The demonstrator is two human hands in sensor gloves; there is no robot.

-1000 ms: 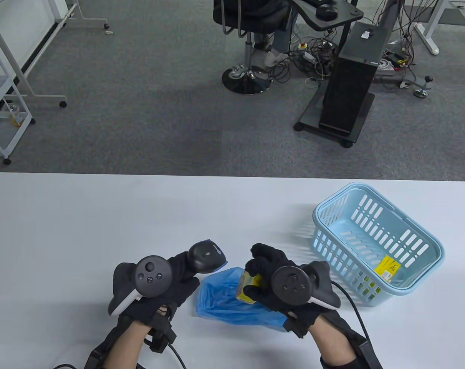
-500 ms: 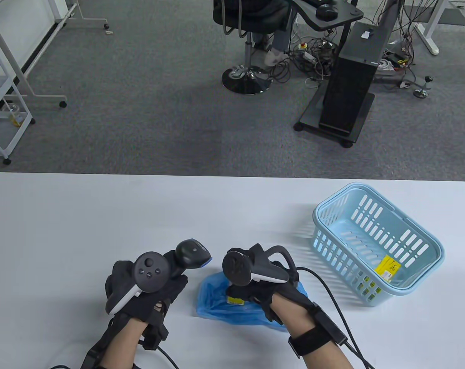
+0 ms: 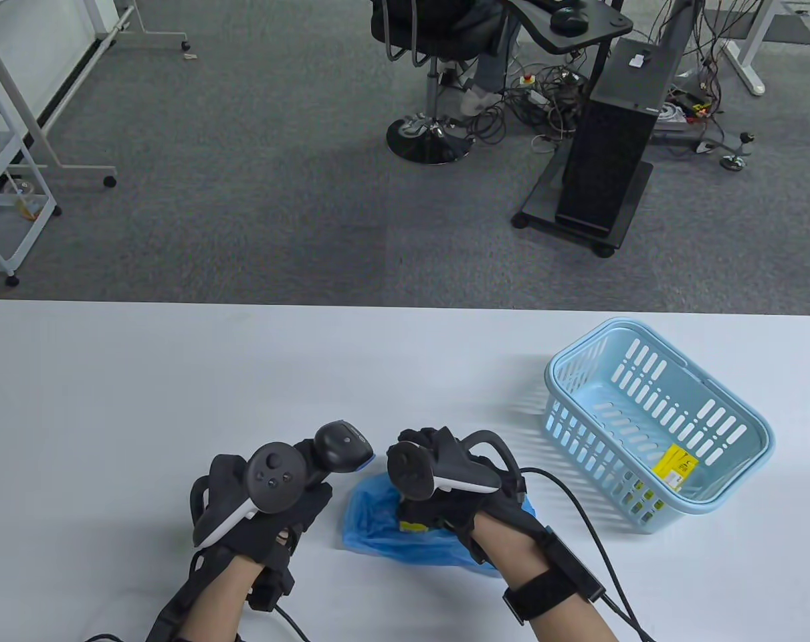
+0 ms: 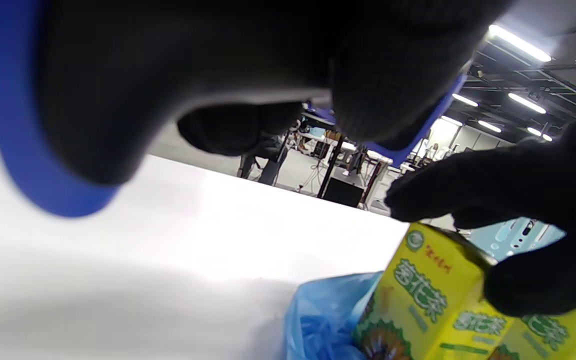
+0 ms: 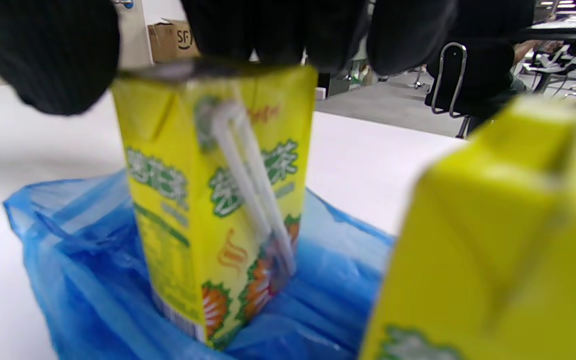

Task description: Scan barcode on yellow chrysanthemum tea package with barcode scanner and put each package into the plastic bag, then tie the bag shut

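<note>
White surface (image 3: 177, 374) before grey carpeted office floor. Left hand (image 3: 271, 508): fingers curled round black barcode scanner (image 3: 341, 447), head turned toward the right hand. Right hand (image 3: 445, 495): fingertips (image 5: 43, 55) pinching top of yellow chrysanthemum tea package (image 5: 218, 200), upright on blue plastic bag (image 3: 391, 528). Second carton (image 5: 493, 240) just beside. Light-blue basket (image 3: 746, 428) to the right, yellow pack (image 3: 675, 466) inside.

Gloved right hand (image 4: 528, 210) gripping yellow tea carton (image 4: 433, 300) (above blue bag (image 4: 323, 320))
</note>
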